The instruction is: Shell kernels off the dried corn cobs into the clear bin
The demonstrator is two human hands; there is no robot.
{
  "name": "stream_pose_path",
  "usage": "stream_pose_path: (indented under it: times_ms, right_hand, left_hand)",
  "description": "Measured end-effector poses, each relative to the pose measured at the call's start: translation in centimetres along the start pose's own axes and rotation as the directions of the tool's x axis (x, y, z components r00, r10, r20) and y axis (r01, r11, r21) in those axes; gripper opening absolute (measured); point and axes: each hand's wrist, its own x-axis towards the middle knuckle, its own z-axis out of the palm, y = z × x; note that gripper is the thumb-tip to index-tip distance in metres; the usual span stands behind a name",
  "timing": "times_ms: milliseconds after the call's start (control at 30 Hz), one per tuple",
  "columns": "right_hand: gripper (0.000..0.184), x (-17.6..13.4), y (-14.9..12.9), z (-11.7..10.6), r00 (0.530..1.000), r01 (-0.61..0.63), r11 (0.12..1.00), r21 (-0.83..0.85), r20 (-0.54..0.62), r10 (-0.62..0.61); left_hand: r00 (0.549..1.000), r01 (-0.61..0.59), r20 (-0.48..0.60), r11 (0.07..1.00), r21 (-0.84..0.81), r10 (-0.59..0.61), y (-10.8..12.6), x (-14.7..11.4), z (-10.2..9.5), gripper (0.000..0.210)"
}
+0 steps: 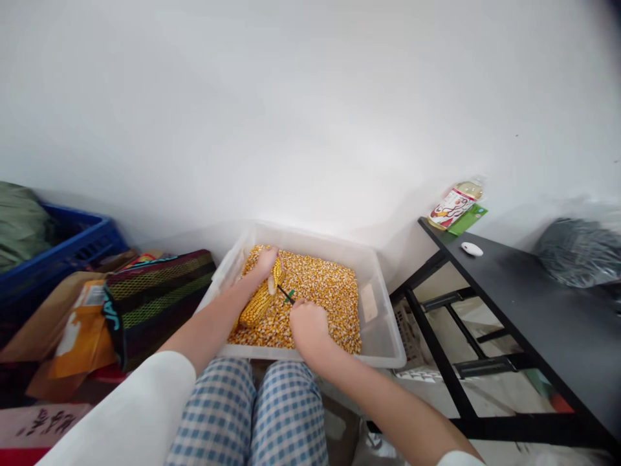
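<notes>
My left hand (266, 260) is closed around an ear of corn (277, 270), held low over the bin with its pale end toward me. In my right hand (308, 325) is a screwdriver-like tool (284, 294) with a thin dark shaft. Its tip points at the ear and seems to meet it; its handle is hidden in my fist. A bit of green shows beside the shaft. Beneath my left forearm, several whole ears of corn (257, 307) lie on loose yellow kernels (325, 285). A translucent plastic bin (383, 310) holds all of this, just beyond my knees.
On the right stands a black table (514, 291) with a bottle (456, 206), a small white object (471, 249) and a dark plastic-wrapped bundle (577, 249). To the left are a striped mesh bag (165, 298), cardboard and a blue crate (92, 239). A white wall rises behind the bin.
</notes>
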Motion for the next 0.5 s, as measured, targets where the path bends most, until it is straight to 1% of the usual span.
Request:
stream_pose_path:
  times_ms: [67, 233, 367, 433, 500]
  right_hand:
    - [0.035, 0.1, -0.2, -0.1, 1.0, 0.0, 1.0, -0.009, -0.009, 0.0]
    - [0.033, 0.4, -0.3, -0.7, 1.0, 0.022, 1.0, -0.019, 0.002, -0.022]
    - [0.031, 0.7, 0.1, -1.4, 0.994, 0.104, 0.994, -0.032, 0.015, -0.104]
    - [0.03, 1.2, 0.3, -1.4, 0.989, 0.148, 0.989, -0.025, 0.028, -0.148]
    - [0.029, 1.9, 0.4, -0.9, 0.986, 0.162, 0.987, -0.02, 0.049, -0.161]
  left_hand:
    - [1.0, -0.023, -0.019, 0.999, 0.026, 0.024, -0.2, 0.2, 0.1, 0.023]
    - [0.999, -0.049, -0.014, 0.998, 0.039, 0.05, -0.6, 0.5, 0.2, 0.023]
    - [0.998, -0.064, -0.004, 0.997, 0.047, 0.064, -0.4, 0.2, 0.1, 0.023]
    - [0.996, -0.084, 0.016, 0.995, 0.057, 0.083, 0.0, -0.4, 0.3, 0.023]
    - [0.99, -0.121, 0.076, 0.99, 0.066, 0.116, 0.4, -1.2, 0.7, 0.025]
